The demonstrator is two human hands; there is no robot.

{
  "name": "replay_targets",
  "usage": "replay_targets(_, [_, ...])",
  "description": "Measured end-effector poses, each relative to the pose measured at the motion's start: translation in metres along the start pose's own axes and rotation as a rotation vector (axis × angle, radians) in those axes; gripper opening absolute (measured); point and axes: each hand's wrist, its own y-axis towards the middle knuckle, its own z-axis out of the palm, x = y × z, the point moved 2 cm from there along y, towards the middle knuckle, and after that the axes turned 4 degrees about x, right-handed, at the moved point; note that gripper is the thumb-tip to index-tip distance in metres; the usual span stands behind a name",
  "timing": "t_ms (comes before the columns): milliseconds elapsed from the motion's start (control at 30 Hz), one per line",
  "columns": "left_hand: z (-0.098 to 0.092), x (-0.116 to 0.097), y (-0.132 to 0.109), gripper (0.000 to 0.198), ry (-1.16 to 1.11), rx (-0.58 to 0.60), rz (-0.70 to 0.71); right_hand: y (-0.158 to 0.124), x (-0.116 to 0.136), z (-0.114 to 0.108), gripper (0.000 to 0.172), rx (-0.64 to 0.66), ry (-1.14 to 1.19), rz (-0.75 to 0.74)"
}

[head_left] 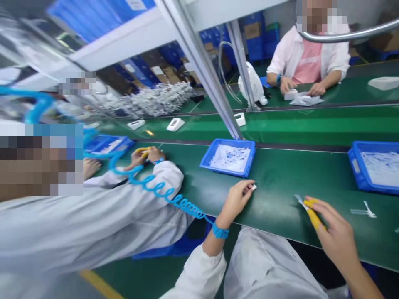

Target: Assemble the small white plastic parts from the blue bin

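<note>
My left hand (238, 199), with a blue strap on its wrist, pinches a small white piece (254, 187) over the green bench, just in front of a blue tray (204, 160) of small white parts. To the right, my right hand (335, 228) is wrapped round yellow-handled pliers (315, 219). At the tips of the pliers is a thin translucent strip (298, 198). A few loose translucent strips (368, 211) lie on the bench right of my right hand.
Another blue tray (358, 168) stands at the right. A coiled blue cord (174, 198) runs to my left wrist. Close on the left, a co-worker's hands (148, 155) hold yellow pliers. White devices (175, 124) lie on the belt (280, 128) behind; a person sits across it.
</note>
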Motion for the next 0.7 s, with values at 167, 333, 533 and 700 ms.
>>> replay_targets(167, [0.024,-0.035,0.031,0.03,-0.37,0.058,0.055,0.064,0.005,0.053,0.028,0.102,0.212,0.0])
replay_targets(333, [0.051,-0.044,0.098,0.031,-0.596,0.022,0.118,0.134,-0.021,0.087,0.033,0.077,0.603,0.271])
replay_targets(533, [0.073,-0.028,0.146,0.034,-0.808,0.074,0.127,0.157,-0.05,0.098,0.049,-0.071,0.891,0.508])
replay_targets(700, [0.074,-0.018,0.148,0.037,-0.794,0.033,0.073,0.147,-0.052,0.078,0.047,-0.075,0.805,0.501])
